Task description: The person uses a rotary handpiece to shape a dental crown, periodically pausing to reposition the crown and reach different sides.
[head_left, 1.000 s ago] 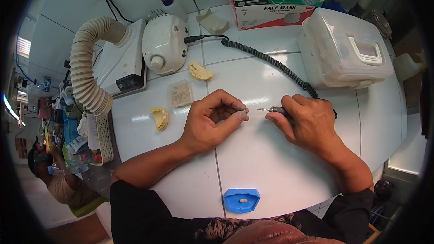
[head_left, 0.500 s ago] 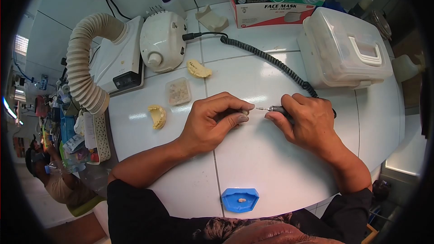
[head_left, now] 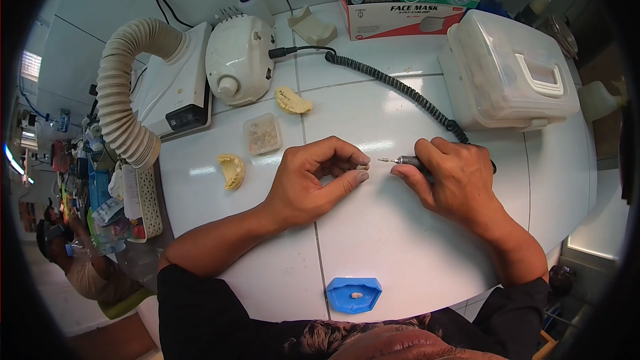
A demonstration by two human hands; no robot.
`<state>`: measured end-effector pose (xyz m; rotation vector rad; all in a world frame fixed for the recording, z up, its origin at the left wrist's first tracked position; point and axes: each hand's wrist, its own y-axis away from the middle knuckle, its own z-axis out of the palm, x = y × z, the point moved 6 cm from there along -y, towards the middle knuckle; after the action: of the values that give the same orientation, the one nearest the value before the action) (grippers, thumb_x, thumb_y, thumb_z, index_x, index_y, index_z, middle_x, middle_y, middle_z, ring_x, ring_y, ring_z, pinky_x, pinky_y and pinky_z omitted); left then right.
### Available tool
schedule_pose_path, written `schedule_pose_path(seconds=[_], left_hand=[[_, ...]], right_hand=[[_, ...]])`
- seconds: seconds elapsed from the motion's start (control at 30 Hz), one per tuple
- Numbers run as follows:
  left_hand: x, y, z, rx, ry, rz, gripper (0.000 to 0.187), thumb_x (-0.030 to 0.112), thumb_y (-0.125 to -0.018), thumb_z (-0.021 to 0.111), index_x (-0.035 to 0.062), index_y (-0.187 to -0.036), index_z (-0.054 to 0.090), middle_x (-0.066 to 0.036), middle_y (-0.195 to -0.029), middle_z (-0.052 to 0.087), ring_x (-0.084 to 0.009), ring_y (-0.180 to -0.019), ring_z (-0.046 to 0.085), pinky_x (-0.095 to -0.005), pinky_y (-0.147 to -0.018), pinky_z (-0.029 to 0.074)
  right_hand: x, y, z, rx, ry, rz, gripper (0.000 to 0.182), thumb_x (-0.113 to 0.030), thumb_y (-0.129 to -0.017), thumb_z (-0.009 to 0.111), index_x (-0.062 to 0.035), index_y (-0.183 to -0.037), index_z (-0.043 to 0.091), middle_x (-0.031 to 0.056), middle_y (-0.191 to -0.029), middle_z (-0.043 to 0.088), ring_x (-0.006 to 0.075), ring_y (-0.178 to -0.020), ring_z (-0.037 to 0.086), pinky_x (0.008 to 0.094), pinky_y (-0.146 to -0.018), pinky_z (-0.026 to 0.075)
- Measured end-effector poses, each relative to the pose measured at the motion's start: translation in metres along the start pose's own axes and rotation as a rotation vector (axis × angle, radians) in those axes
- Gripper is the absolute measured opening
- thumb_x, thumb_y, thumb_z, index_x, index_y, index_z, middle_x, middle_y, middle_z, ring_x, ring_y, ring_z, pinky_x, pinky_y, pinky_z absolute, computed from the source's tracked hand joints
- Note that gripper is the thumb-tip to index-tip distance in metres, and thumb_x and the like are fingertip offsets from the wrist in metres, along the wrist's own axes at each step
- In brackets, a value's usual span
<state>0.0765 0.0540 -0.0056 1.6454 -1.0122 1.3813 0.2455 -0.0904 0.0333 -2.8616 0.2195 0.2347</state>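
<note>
Between thumb and fingertips, my left hand [head_left: 317, 177] pinches a small pale piece [head_left: 361, 167], mostly covered by the fingers. My right hand [head_left: 450, 177] is wrapped round a dark rotary handpiece [head_left: 408, 160], whose thin metal bit [head_left: 387, 160] points left at the piece, with a gap between them. A black coiled cord [head_left: 400, 88] runs from the handpiece to a white control unit [head_left: 239, 60]. Two yellowish dental casts [head_left: 231, 172] and a small clear box of pale pieces [head_left: 263, 135] lie left of my hands. A blue tray [head_left: 337, 301] holding a small pale piece is near my body.
A white flexible hose [head_left: 120, 87] arches at the left beside a basket [head_left: 151, 200] of items. Face mask boxes [head_left: 400, 21] and a translucent case [head_left: 507, 70] stand at the back right. Another person [head_left: 93, 277] sits at the far left.
My left hand has shifted slightly left, widening the gap to the bit, and its fingers have moved on the small piece. My right hand has barely moved.
</note>
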Motion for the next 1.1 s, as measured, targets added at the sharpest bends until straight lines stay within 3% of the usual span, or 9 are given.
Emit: schedule_pose_path(seconds=[0.53, 0.63, 0.73, 0.83, 0.93, 1.1], left_hand=[[0.0000, 0.0022, -0.0018, 0.000, 0.052, -0.004, 0.010, 0.000, -0.101, 0.081, -0.0014, -0.109, 0.075, -0.009, -0.104, 0.079, -0.0118, -0.094, 0.075, -0.0270, -0.084, 0.061], [-0.0006, 0.0013, -0.0014, 0.041, 0.073, 0.045, 0.011, 0.008, -0.101, 0.083, -0.0011, -0.103, 0.078, -0.001, -0.089, 0.075, -0.0026, -0.077, 0.064, -0.0204, -0.065, 0.050], [0.0008, 0.0015, -0.0027, 0.006, 0.011, 0.014, 0.011, 0.007, -0.102, 0.082, -0.0012, -0.107, 0.077, -0.002, -0.093, 0.076, -0.0038, -0.078, 0.065, -0.0214, -0.069, 0.053], [0.0057, -0.0001, -0.0014, 0.072, 0.096, 0.004, 0.015, 0.006, -0.104, 0.080, -0.0001, -0.116, 0.074, -0.008, -0.106, 0.076, -0.0105, -0.092, 0.073, -0.0272, -0.083, 0.060], [-0.0029, -0.0005, -0.0038, 0.020, 0.090, 0.071, 0.021, 0.005, -0.104, 0.080, 0.0000, -0.123, 0.072, -0.008, -0.111, 0.076, -0.0115, -0.098, 0.074, -0.0277, -0.087, 0.062], [0.0002, -0.0001, -0.0012, 0.042, 0.070, 0.007, 0.026, 0.000, -0.101, 0.081, -0.0005, -0.125, 0.072, -0.009, -0.113, 0.077, -0.0141, -0.109, 0.076, -0.0293, -0.098, 0.063]], right_hand=[[0.0000, 0.0006, 0.0000, 0.000, 0.002, 0.003, 0.052, -0.056, -0.100, 0.079, -0.0098, -0.080, 0.066, 0.0048, -0.063, 0.062, 0.0261, -0.049, 0.064, 0.0396, -0.046, 0.049], [-0.0003, 0.0002, -0.0001, 0.000, 0.004, 0.004, 0.052, -0.056, -0.100, 0.078, -0.0099, -0.080, 0.066, 0.0049, -0.064, 0.063, 0.0263, -0.049, 0.064, 0.0399, -0.046, 0.049], [-0.0006, 0.0007, 0.0000, -0.005, 0.002, 0.008, 0.052, -0.056, -0.100, 0.078, -0.0099, -0.080, 0.067, 0.0049, -0.064, 0.063, 0.0268, -0.050, 0.065, 0.0406, -0.046, 0.049], [0.0005, -0.0001, 0.0000, -0.014, -0.001, 0.014, 0.052, -0.056, -0.101, 0.078, -0.0098, -0.080, 0.066, 0.0049, -0.064, 0.063, 0.0274, -0.050, 0.065, 0.0414, -0.046, 0.049], [0.0000, -0.0002, -0.0004, -0.011, -0.001, 0.013, 0.052, -0.056, -0.101, 0.078, -0.0098, -0.080, 0.066, 0.0051, -0.064, 0.063, 0.0277, -0.050, 0.065, 0.0418, -0.046, 0.049], [-0.0001, 0.0002, 0.0003, 0.012, 0.006, -0.001, 0.051, -0.056, -0.100, 0.079, -0.0103, -0.081, 0.066, 0.0055, -0.063, 0.064, 0.0270, -0.049, 0.065, 0.0412, -0.046, 0.048]])
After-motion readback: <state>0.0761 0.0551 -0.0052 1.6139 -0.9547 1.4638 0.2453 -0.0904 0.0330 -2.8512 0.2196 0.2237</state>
